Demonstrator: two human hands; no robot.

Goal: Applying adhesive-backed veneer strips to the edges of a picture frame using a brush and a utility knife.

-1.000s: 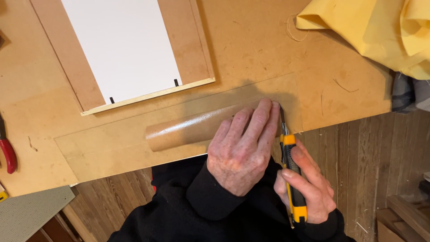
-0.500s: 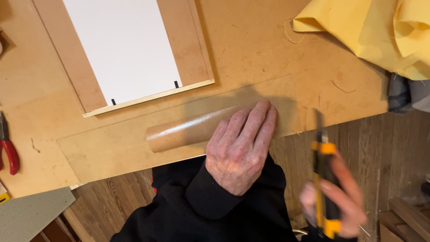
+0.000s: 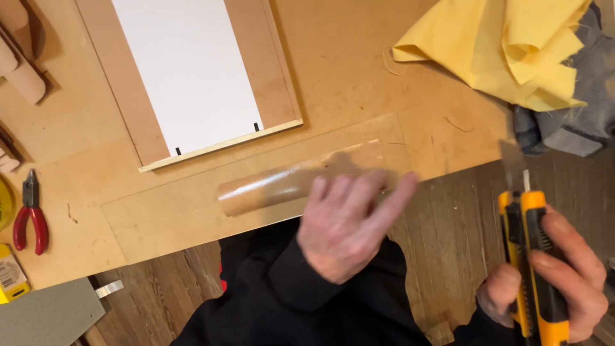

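My left hand [image 3: 349, 234] has come up off the rolled sheet of clear film [image 3: 298, 181]; half a second ago it lay flat on the roll, pinning it down, and now my fingers [image 3: 392, 200] are spread and loose, blurred with motion, holding nothing and hovering just over the roll's near edge. The roll itself stays where it was, lying across the thin board [image 3: 192, 208] on the surface, one end curled, the other end flattened out toward the right. My right hand [image 3: 564, 282] has drawn the yellow and black utility knife [image 3: 528, 256] away from the film, off past the edge of the surface, over the wooden floor [image 3: 448, 237]. Those fingers are wrapped tight around the handle, the blade pointing up and away from me, well apart from the roll. With the pressing hand lifted and the blade pulled clear, I judge the cut along that end finished. The framed white panel [image 3: 189, 70], yellow cloth [image 3: 512, 45] and red pliers [image 3: 30, 218] lie untouched.
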